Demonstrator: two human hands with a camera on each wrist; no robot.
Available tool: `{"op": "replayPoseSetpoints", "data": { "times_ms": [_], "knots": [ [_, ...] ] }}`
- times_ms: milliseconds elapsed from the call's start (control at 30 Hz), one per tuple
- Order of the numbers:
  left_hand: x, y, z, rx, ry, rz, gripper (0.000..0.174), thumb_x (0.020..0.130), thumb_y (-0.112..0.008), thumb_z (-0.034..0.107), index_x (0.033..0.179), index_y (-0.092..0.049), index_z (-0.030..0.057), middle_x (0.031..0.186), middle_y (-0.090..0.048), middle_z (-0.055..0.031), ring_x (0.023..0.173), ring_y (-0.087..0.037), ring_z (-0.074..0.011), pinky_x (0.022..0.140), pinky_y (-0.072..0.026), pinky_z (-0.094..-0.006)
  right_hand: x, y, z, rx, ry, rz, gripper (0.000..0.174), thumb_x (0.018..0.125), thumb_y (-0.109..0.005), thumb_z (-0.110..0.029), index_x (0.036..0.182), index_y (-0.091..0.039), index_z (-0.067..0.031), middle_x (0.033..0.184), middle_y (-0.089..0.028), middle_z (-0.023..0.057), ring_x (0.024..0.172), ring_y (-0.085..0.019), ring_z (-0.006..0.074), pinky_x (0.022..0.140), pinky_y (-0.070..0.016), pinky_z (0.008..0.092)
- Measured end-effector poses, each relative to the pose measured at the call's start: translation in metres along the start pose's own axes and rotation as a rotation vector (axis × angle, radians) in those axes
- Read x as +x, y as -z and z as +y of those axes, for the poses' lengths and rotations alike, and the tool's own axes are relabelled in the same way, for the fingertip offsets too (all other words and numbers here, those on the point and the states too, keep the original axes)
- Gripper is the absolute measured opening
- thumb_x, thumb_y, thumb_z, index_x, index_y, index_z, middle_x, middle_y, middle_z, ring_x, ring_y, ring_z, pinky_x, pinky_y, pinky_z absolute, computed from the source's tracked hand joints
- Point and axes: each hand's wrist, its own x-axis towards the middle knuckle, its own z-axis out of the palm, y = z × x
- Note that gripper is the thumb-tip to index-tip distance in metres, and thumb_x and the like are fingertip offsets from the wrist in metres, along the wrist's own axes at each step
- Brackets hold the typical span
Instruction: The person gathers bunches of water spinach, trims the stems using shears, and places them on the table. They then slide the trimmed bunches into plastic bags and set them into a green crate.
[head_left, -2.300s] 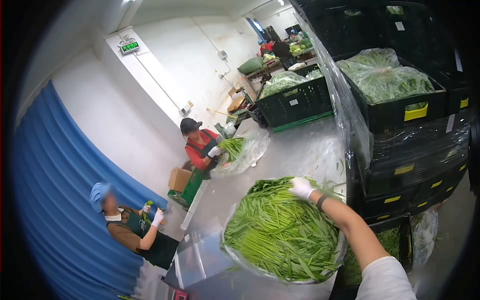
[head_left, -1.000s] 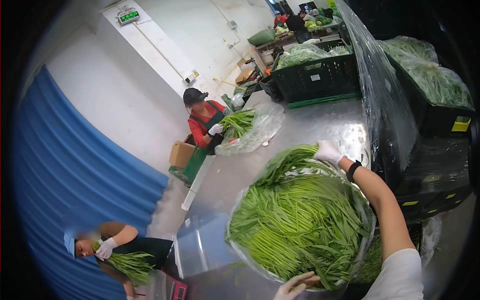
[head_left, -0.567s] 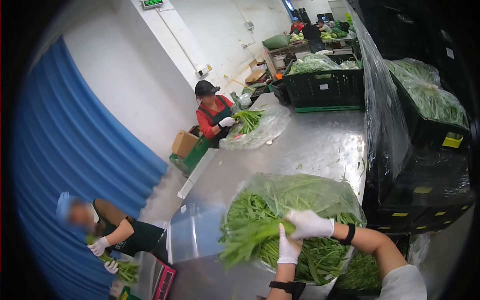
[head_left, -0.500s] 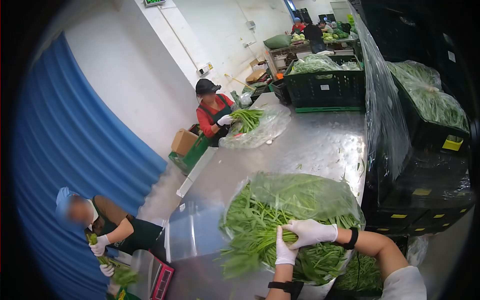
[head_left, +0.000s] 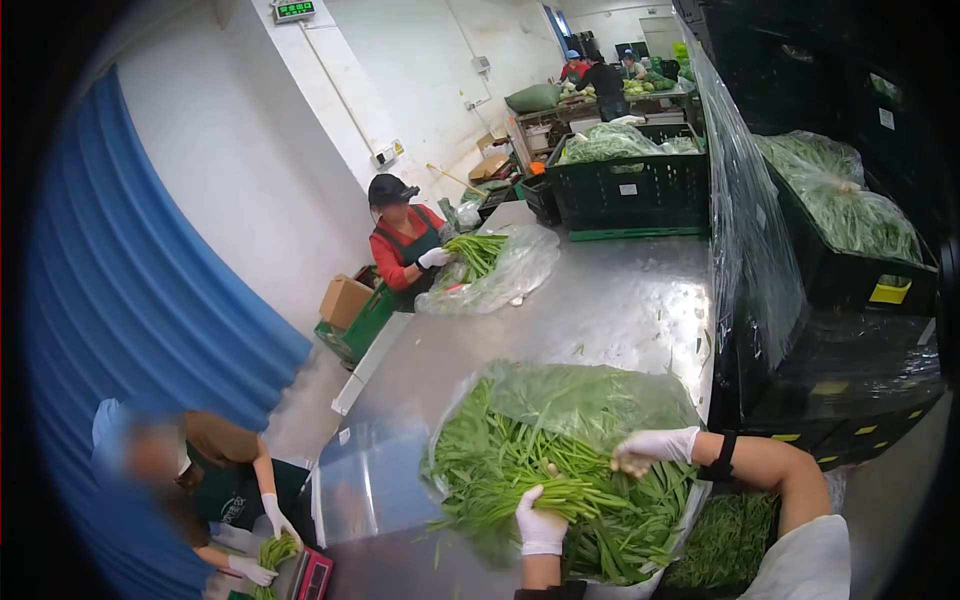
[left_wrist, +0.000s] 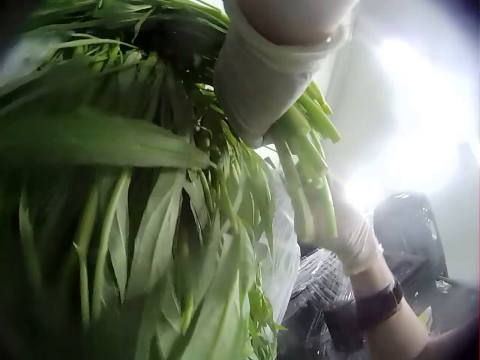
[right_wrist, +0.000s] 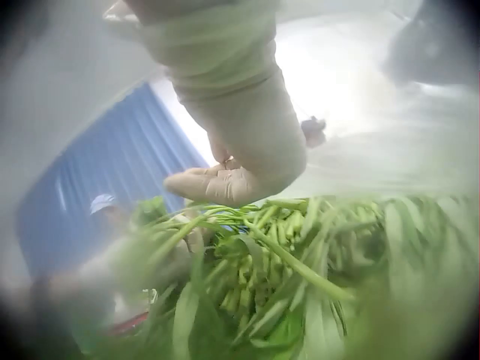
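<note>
A large clear bag (head_left: 560,385) of leafy green stems (head_left: 500,430) lies wide on the metal table. My gloved left hand (head_left: 541,522) grips a bunch of stems (head_left: 575,495) over the pile; in the left wrist view the cut stem ends (left_wrist: 309,165) stick out past the gloved hand (left_wrist: 262,75). To the right of that bunch, my gloved right hand (head_left: 655,450) hovers over the greens with its fingers slightly bent. The right wrist view has this hand (right_wrist: 244,142) just above the stems (right_wrist: 277,232), with nothing visible in its grasp.
Wrapped black crates (head_left: 840,340) stand stacked along the right, and a crate of greens (head_left: 725,535) is below. A black crate (head_left: 628,190) stands at the table's far end. Across the table (head_left: 400,390), one person (head_left: 405,240) holds greens; another (head_left: 230,480) handles stems at a red scale (head_left: 315,577).
Both hands came together at the bunch, then the right hand moved off to the right, while the left kept its grip. The bag's film has come down over the far part of the pile.
</note>
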Motion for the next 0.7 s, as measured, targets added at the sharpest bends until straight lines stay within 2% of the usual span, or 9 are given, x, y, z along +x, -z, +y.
{"op": "replayPoseSetpoints", "data": {
  "times_ms": [33, 67, 133, 233, 333, 367, 400, 567, 700],
  "knots": [
    [-0.001, 0.006, 0.002, -0.003, -0.011, -0.052, 0.052, 0.078, -0.051, 0.014, 0.128, -0.046, 0.0029, 0.111, -0.058, -0.0079, 0.102, -0.054, -0.0247, 0.095, -0.0415, -0.0406, 0.0, 0.002, 0.007, -0.017, -0.091, 0.045, 0.027, 0.096, -0.043, -0.024, 0.094, -0.062, -0.0051, 0.064, -0.058, 0.0001, 0.053, -0.056, 0.0086, 0.047, -0.0452, 0.023],
    [0.003, 0.009, 0.003, -0.004, -0.017, -0.102, 0.052, 0.077, -0.051, 0.013, 0.128, -0.046, 0.0035, 0.106, -0.058, -0.0069, 0.1, -0.054, -0.0239, 0.094, -0.0418, -0.0403, -0.002, 0.025, 0.002, -0.142, 0.094, 0.259, 0.027, 0.095, -0.044, -0.028, 0.093, -0.06, -0.0067, 0.061, -0.053, -0.0019, 0.049, -0.052, 0.0083, 0.045, -0.0409, 0.0216],
    [-0.001, 0.006, 0.001, 0.015, -0.02, -0.07, 0.052, 0.075, -0.051, 0.012, 0.126, -0.047, 0.004, 0.101, -0.056, -0.006, 0.097, -0.053, -0.0227, 0.093, -0.0416, -0.0399, -0.03, 0.026, -0.053, -0.072, 0.214, 0.531, 0.022, 0.093, -0.048, -0.024, 0.101, -0.057, -0.0056, 0.062, -0.054, -0.0012, 0.053, -0.052, 0.0092, 0.049, -0.0442, 0.0253],
    [-0.006, 0.004, -0.002, 0.037, -0.044, -0.003, 0.047, 0.075, -0.05, 0.016, 0.121, -0.048, 0.0058, 0.1, -0.055, -0.0065, 0.096, -0.053, -0.0247, 0.09, -0.0426, -0.043, 0.014, 0.105, -0.062, 0.207, 0.787, 1.075, 0.034, 0.087, -0.051, -0.008, 0.12, -0.048, -0.0024, 0.096, -0.059, 0.0092, 0.082, -0.058, 0.0171, 0.068, -0.0487, 0.029],
    [-0.01, 0.006, 0.0, 0.147, -0.093, -0.024, 0.043, 0.074, -0.05, 0.016, 0.116, -0.052, 0.0062, 0.1, -0.056, -0.0079, 0.097, -0.053, -0.0262, 0.091, -0.0422, -0.0449, 0.033, 0.127, -0.049, 0.135, 0.897, 1.136, 0.027, 0.083, -0.047, -0.008, 0.107, -0.059, -0.0011, 0.083, -0.067, 0.0092, 0.074, -0.06, 0.0176, 0.068, -0.0475, 0.0309],
    [-0.011, 0.009, 0.003, 0.132, -0.08, -0.026, 0.04, 0.073, -0.051, 0.016, 0.112, -0.055, 0.0063, 0.105, -0.057, -0.0096, 0.102, -0.053, -0.0269, 0.094, -0.0416, -0.0456, 0.03, 0.122, -0.036, -0.391, 0.813, 0.988, 0.022, 0.079, -0.048, -0.004, 0.094, -0.064, -0.001, 0.083, -0.068, 0.0091, 0.077, -0.062, 0.0164, 0.068, -0.0471, 0.0281],
    [-0.013, 0.006, 0.005, 0.136, -0.082, -0.029, 0.04, 0.073, -0.051, 0.016, 0.112, -0.055, 0.0063, 0.105, -0.057, -0.0096, 0.102, -0.053, -0.0269, 0.094, -0.0416, -0.0456, 0.003, 0.069, -0.065, -0.005, 0.595, 0.778, 0.021, 0.077, -0.049, -0.001, 0.086, -0.067, -0.0003, 0.081, -0.068, 0.0092, 0.079, -0.063, 0.0159, 0.072, -0.0485, 0.0283],
    [-0.019, 0.001, 0.006, 0.036, -0.028, 0.055, 0.038, 0.07, -0.053, 0.014, 0.106, -0.055, 0.0028, 0.126, -0.051, -0.0152, 0.118, -0.047, -0.0307, 0.104, -0.035, -0.049, 0.081, 0.108, -0.046, -0.85, 0.435, 0.931, 0.045, 0.074, -0.052, -0.006, 0.119, -0.057, -0.0025, 0.115, -0.061, 0.0182, 0.107, -0.058, 0.0288, 0.093, -0.0451, 0.0358],
    [-0.022, -0.006, 0.002, -0.03, -0.003, -0.016, 0.036, 0.067, -0.052, 0.012, 0.102, -0.053, 0.0, 0.139, -0.039, -0.0199, 0.129, -0.037, -0.0345, 0.111, -0.0249, -0.0503, 0.12, 0.139, -0.058, -0.823, 0.024, 0.726, 0.078, 0.066, -0.061, -0.025, 0.138, -0.039, -0.0048, 0.133, -0.049, 0.0195, 0.122, -0.049, 0.0303, 0.101, -0.0397, 0.0348]
  ]
}}
